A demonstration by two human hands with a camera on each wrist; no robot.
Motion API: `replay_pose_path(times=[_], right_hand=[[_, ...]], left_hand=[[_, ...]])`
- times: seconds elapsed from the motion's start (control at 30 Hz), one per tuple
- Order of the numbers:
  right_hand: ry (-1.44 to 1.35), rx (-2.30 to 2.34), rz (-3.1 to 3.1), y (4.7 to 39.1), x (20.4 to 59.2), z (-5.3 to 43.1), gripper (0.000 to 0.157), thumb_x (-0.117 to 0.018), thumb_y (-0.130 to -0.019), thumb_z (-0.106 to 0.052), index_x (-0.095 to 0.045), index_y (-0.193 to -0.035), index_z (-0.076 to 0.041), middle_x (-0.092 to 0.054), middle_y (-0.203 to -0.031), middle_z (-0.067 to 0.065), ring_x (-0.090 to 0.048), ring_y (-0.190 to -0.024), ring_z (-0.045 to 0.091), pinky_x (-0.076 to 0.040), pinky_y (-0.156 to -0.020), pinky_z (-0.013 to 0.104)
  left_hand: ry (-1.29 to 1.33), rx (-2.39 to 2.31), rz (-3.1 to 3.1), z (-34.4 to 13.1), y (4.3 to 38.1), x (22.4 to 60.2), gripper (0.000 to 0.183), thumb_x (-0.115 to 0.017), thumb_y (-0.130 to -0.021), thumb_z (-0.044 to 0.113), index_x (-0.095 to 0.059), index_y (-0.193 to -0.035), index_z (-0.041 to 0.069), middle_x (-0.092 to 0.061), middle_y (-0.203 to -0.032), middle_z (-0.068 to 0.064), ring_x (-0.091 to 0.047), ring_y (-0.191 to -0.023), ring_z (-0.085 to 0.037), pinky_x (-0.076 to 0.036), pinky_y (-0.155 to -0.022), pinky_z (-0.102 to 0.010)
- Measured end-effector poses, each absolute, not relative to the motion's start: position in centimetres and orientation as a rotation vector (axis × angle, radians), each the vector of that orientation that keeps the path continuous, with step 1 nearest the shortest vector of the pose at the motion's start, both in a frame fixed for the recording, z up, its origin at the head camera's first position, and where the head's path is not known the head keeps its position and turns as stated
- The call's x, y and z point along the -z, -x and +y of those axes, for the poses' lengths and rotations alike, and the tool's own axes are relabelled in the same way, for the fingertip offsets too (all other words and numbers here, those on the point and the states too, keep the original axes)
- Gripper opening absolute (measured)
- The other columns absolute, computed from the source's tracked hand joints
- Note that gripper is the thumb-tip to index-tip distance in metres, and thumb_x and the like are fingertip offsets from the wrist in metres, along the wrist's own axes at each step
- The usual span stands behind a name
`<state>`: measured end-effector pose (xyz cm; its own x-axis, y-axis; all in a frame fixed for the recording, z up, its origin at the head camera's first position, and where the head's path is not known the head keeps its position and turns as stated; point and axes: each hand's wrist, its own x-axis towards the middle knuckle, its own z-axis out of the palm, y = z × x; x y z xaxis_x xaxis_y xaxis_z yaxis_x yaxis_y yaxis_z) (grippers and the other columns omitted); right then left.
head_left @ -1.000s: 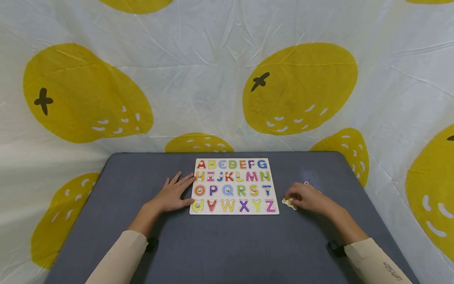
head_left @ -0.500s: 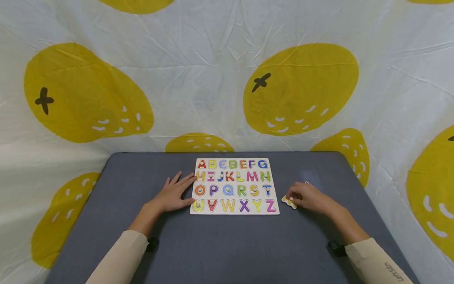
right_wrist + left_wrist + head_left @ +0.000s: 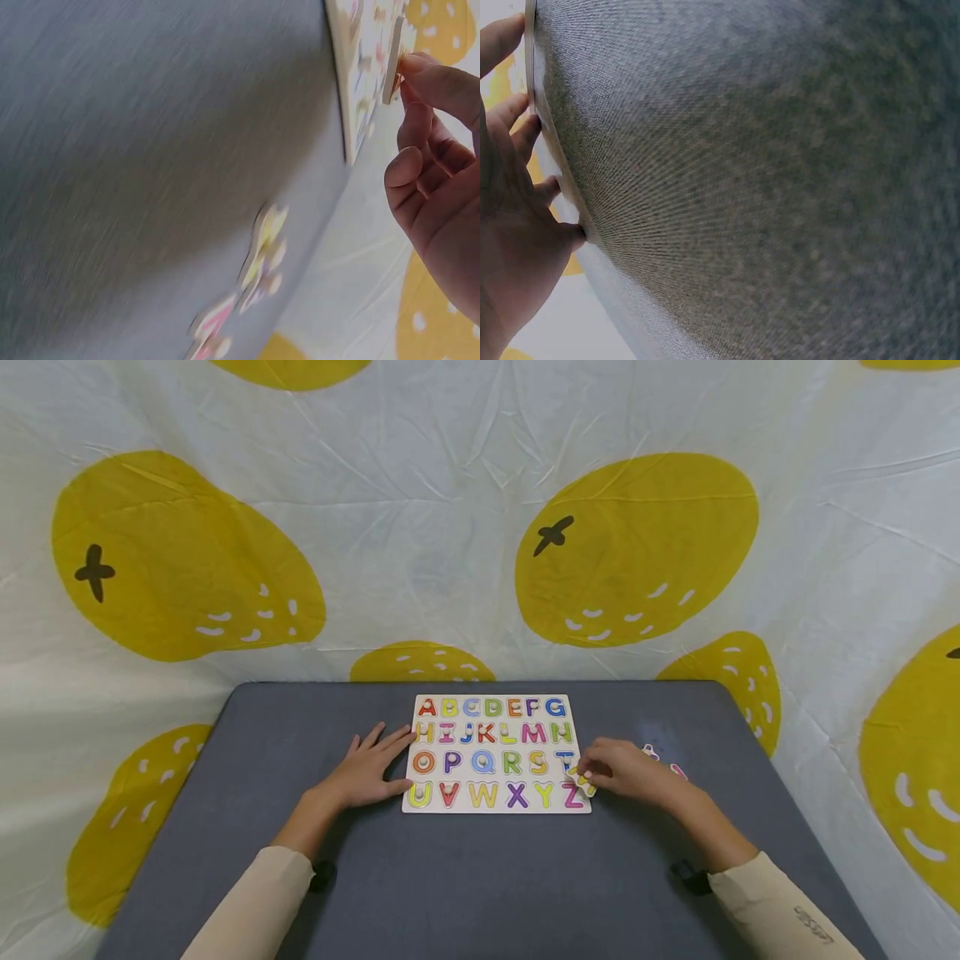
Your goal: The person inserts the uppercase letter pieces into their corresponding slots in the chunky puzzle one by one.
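Observation:
A wooden alphabet puzzle board (image 3: pixel 466 770) with rows of coloured letters lies flat on the grey table. My left hand (image 3: pixel 367 774) rests at its left side, fingers spread and fairly straight, with fingertips at the edge. In the left wrist view the fingers (image 3: pixel 526 135) reach the board's rim. My right hand (image 3: pixel 630 768) pinches a yellow letter puzzle piece (image 3: pixel 582 787) between thumb and fingers. That piece overlaps the board's lower right corner near the T and Z; the right wrist view shows it tilted, edge-on. Many letters in the upper rows carry small knobs.
Loose letter pieces lie right of the board, partly behind my right hand: a small piece (image 3: pixel 650 752) and a pink piece (image 3: pixel 678 772). In the right wrist view they include a yellow piece (image 3: pixel 262 240) with a knob. A lemon-print curtain (image 3: pixel 420 560) hangs behind the table.
My right hand has moved left with the yellow letter puzzle piece, from the table beside the board to over its right edge. Loose pieces show more behind it. The left hand stays put.

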<state>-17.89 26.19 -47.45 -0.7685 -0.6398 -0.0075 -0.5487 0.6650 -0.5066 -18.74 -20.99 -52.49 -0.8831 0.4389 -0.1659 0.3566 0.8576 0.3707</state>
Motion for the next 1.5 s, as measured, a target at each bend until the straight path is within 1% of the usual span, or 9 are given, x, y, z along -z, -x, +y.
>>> replay_pose_path(times=[0.13,0.3,0.57,0.73,0.83,0.97,1.07,1.33,1.5], right_hand=[[1.02,0.758,2.631,18.2,47.5,24.0,0.01,-0.076,-0.092,-0.007,-0.075,-0.101,-0.012,-0.063,-0.091,-0.003,-0.051,-0.075,0.007,-0.046,-0.066,0.021],[1.051,0.763,2.597,18.3,47.7,21.1,0.01,-0.078,-0.091,-0.01,-0.075,-0.1,-0.012,-0.065,-0.093,-0.003,-0.056,-0.078,0.011,-0.049,-0.069,0.021],[1.15,0.754,2.583,18.2,48.4,17.2,0.005,-0.079,-0.092,-0.012,-0.074,-0.093,-0.012,-0.06,-0.081,-0.007,-0.053,-0.072,0.006,-0.047,-0.067,0.021],[1.182,0.701,2.608,18.0,48.9,14.8,0.011,-0.08,-0.091,-0.018,-0.07,-0.087,-0.017,-0.058,-0.078,-0.009,-0.05,-0.069,0.002,-0.044,-0.064,0.02],[1.191,0.652,2.651,17.9,49.2,13.6,0.015,-0.081,-0.09,-0.02,-0.068,-0.083,-0.019,-0.054,-0.075,-0.009,-0.046,-0.067,0.001,-0.04,-0.061,0.02],[1.18,0.583,2.715,17.6,49.6,12.3,0.02,-0.082,-0.089,-0.024,-0.066,-0.08,-0.019,-0.049,-0.072,-0.01,-0.042,-0.064,0.002,-0.034,-0.058,0.02],[1.164,0.522,2.747,17.5,49.7,11.5,0.023,-0.083,-0.088,-0.028,-0.064,-0.079,-0.02,-0.048,-0.071,-0.011,-0.042,-0.064,0.002,-0.033,-0.057,0.02],[1.111,0.471,2.773,17.3,49.8,10.0,0.027,-0.084,-0.088,-0.028,-0.061,-0.075,-0.021,-0.045,-0.068,-0.011,-0.042,-0.063,0.003,-0.031,-0.055,0.02],[1.081,0.488,2.791,17.2,49.9,9.6,0.029,-0.084,-0.087,-0.026,-0.059,-0.073,-0.02,-0.043,-0.067,-0.011,-0.041,-0.062,0.005,-0.029,-0.055,0.022]], left_hand=[[-0.607,-0.497,2.791,-21.0,18.7,52.5,0.087,-0.061,-0.093,0.064,-0.033,-0.164,0.023,-0.029,-0.171,-0.002,-0.013,-0.158,-0.046,-0.009,-0.118,-0.078],[-0.603,-0.488,2.795,-21.1,18.8,52.3,0.086,-0.061,-0.093,0.064,-0.033,-0.164,0.023,-0.029,-0.171,-0.002,-0.013,-0.159,-0.046,-0.009,-0.119,-0.078],[-0.615,-0.49,2.801,-21.4,18.8,52.5,0.086,-0.062,-0.094,0.063,-0.033,-0.164,0.022,-0.029,-0.171,-0.003,-0.014,-0.158,-0.046,-0.009,-0.118,-0.078],[-0.619,-0.492,2.806,-21.5,18.8,52.7,0.086,-0.061,-0.093,0.063,-0.033,-0.164,0.022,-0.03,-0.17,-0.003,-0.014,-0.158,-0.047,-0.01,-0.118,-0.078],[-0.619,-0.492,2.804,-21.5,18.7,52.7,0.086,-0.062,-0.093,0.063,-0.033,-0.164,0.022,-0.03,-0.17,-0.003,-0.014,-0.158,-0.047,-0.01,-0.118,-0.078],[-0.622,-0.492,2.8,-21.4,18.7,52.7,0.086,-0.061,-0.093,0.063,-0.033,-0.164,0.023,-0.03,-0.171,-0.003,-0.014,-0.158,-0.047,-0.01,-0.118,-0.078],[-0.621,-0.489,2.799,-21.4,18.7,52.7,0.086,-0.061,-0.093,0.064,-0.033,-0.164,0.023,-0.03,-0.171,-0.002,-0.014,-0.158,-0.046,-0.01,-0.118,-0.078],[-0.619,-0.487,2.801,-21.2,18.8,52.7,0.087,-0.06,-0.093,0.066,-0.032,-0.164,0.024,-0.029,-0.171,-0.001,-0.013,-0.159,-0.045,-0.01,-0.118,-0.078],[-0.622,-0.491,2.798,-21.1,18.8,52.7,0.087,-0.06,-0.093,0.066,-0.032,-0.164,0.024,-0.029,-0.171,-0.001,-0.013,-0.159,-0.045,-0.009,-0.118,-0.078]])
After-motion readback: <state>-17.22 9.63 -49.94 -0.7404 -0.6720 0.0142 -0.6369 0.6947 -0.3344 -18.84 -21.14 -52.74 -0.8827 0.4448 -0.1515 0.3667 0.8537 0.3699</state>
